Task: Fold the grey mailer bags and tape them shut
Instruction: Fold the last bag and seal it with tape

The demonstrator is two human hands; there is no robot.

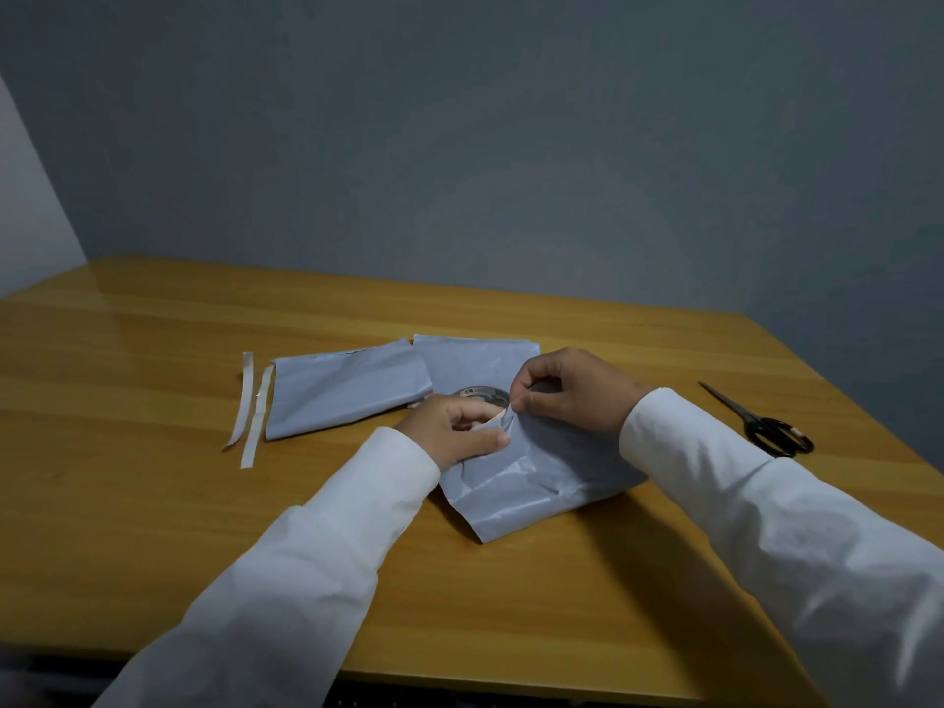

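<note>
A crumpled grey mailer bag (531, 482) lies on the wooden table in front of me. My left hand (454, 434) pinches its raised upper edge between thumb and fingers. My right hand (567, 390) pinches the same edge, or a strip on it, from the right; which one I cannot tell. Behind my hands a tape roll (482, 393) peeks out, resting on a second grey bag (472, 360). A third, folded grey bag (345, 388) lies to the left of it.
Two white peeled strips (250, 411) lie left of the folded bag. Black-handled scissors (761, 424) rest near the table's right edge. The table (153, 503) backs onto a grey wall.
</note>
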